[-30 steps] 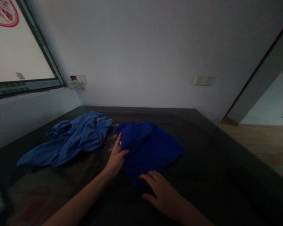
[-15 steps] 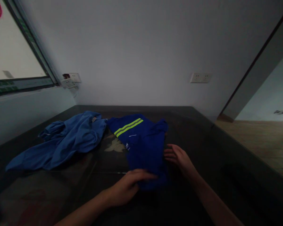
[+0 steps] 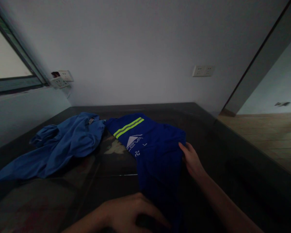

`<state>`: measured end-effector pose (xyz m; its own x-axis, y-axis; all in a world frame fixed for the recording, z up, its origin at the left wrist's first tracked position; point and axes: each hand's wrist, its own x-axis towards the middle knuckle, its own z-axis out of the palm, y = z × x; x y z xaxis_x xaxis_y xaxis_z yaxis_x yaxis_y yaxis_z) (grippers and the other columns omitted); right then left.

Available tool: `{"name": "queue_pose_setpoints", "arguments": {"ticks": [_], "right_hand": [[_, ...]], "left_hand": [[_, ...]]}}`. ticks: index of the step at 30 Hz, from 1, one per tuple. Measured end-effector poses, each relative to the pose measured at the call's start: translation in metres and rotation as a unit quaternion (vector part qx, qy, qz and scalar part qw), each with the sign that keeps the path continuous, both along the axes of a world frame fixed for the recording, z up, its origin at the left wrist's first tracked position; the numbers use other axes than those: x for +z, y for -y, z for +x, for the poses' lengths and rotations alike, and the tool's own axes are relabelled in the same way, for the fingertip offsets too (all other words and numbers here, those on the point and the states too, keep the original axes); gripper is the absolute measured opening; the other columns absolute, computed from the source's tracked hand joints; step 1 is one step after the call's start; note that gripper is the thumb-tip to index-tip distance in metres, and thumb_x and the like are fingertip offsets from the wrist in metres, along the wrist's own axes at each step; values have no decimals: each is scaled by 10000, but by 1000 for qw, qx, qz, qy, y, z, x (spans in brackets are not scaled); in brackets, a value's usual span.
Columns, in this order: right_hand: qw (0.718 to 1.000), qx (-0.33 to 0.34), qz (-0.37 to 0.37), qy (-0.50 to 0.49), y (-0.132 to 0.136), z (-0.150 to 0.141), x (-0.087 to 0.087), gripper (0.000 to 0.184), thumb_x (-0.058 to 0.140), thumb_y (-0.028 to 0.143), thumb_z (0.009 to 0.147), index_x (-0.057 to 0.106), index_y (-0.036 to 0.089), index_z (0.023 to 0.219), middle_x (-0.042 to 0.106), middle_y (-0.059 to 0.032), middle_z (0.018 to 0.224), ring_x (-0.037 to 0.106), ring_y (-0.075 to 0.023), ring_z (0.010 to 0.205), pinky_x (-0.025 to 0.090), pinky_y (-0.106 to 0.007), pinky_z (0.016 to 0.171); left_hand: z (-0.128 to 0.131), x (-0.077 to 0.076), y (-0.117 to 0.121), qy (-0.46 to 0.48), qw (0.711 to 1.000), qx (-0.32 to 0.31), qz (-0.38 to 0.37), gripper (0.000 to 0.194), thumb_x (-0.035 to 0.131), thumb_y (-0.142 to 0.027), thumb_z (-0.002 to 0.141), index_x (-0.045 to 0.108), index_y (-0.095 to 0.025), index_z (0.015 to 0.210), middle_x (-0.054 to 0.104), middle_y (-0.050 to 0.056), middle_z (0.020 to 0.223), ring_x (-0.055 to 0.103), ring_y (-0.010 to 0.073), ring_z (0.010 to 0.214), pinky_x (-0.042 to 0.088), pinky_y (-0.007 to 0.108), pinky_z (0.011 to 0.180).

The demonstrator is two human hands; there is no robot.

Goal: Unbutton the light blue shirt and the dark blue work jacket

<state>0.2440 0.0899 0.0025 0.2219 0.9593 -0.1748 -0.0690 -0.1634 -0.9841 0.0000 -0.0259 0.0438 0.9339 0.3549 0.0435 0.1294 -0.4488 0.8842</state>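
Striped shirt [image 3: 157, 139] lies mid-table [image 3: 109, 186], right hand [image 3: 192, 160] pinching its right edge. Left hand [image 3: 129, 210] curls at the near end; from here I can't tell its grip. Even, gentle tension should limit creasing.

a deep blue cloth [image 3: 160, 142] lies spread on a dark table [image 3: 201, 123], its two yellow-green stripes [image 3: 128, 127] and white print [image 3: 134, 142] facing up. the right hand [image 3: 191, 158] pinches its right edge, thumb on top. the left hand [image 3: 131, 212] is at its near end (too dark there to judge the grip). a paler blue garment [image 3: 70, 139] lies crumpled to the left; sockets [image 3: 203, 71] sit on the wall [image 3: 126, 48] behind.
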Motion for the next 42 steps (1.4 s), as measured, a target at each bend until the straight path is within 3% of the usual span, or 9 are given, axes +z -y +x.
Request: {"name": "queue_pose_setpoints", "arguments": {"ticks": [5, 10, 13, 18, 22, 25, 29, 35, 42], "right_hand": [[986, 7, 117, 119, -4, 7, -4, 759, 574, 353, 763, 242, 236, 1436, 627, -105, 1110, 640, -237, 910, 535, -356, 706], [931, 60, 194, 304, -1, 3, -4, 365, 513, 283, 764, 601, 238, 1116, 602, -58, 1082, 562, -221, 984, 437, -396, 890], [914, 41, 212, 344, 1, -2, -3, 215, 531, 384, 780, 624, 202, 843, 605, -62, 903, 564, -221, 891, 426, -372, 855], [921, 10, 188, 340, 0, 2, 1, 389, 519, 558, 788, 509, 210, 615, 536, 3, 645, 510, -166, 642, 402, -301, 670], [927, -6, 155, 342, -6, 13, -5, 393, 588, 516, 721, 412, 220, 532, 391, 51, 501, 404, -128, 503, 328, -269, 520], [940, 2, 160, 301, -9, 14, -9, 258, 622, 400, 674, 441, 218, 639, 489, 32, 583, 491, -147, 570, 390, -271, 555], [955, 62, 203, 206, -2, 6, -2, 327, 568, 308, 735, 498, 205, 1037, 615, -72, 979, 607, -215, 909, 486, -330, 765], [944, 195, 221, 151, 26, -18, 16, 528, 482, 250, 840, 347, 262, 1351, 555, -92, 1209, 564, -226, 1089, 476, -394, 896], [866, 373, 263, 205, 78, -56, 16, 474, 397, 121, 862, 359, 253, 1316, 602, -50, 1064, 599, -163, 925, 470, -318, 850]], "left_hand": [[9, -16, 5, -5, 999, -32, 28, 368, 485, -322, 892, 629, -144, 1179, 699, 120, 1072, 668, 224, 956, 504, 287, 830], [20, -29, 9, 13, 996, -58, 63, 386, 406, -401, 930, 684, -162, 1049, 724, 120, 954, 673, 231, 905, 499, 327, 844], [20, -27, 9, 37, 996, -64, 55, 447, 405, -427, 919, 661, -109, 1099, 708, 153, 1008, 666, 248, 937, 497, 333, 853], [18, -22, 9, 43, 997, -51, 49, 432, 427, -363, 908, 650, -61, 1123, 699, 177, 1029, 662, 259, 964, 496, 326, 858], [18, -18, 12, 26, 998, -46, 41, 361, 479, -252, 882, 631, -89, 1165, 691, 155, 1077, 650, 237, 1004, 487, 301, 884], [18, -10, 14, 29, 999, -25, 33, 328, 480, -207, 882, 639, -114, 1154, 693, 142, 1074, 649, 226, 1001, 490, 293, 880], [10, 0, 12, 121, 985, 109, 51, 269, 486, -184, 880, 650, -147, 1091, 685, 129, 1032, 646, 205, 951, 508, 287, 827], [-6, 1, -3, 244, 865, 433, 66, 190, 437, -208, 933, 620, -187, 981, 645, 63, 914, 616, 164, 873, 493, 277, 800], [-8, -22, -21, 93, 863, 497, -22, 388, 591, -376, 827, 537, -201, 1170, 591, 83, 1202, 573, 241, 1080, 467, 380, 945]]}}
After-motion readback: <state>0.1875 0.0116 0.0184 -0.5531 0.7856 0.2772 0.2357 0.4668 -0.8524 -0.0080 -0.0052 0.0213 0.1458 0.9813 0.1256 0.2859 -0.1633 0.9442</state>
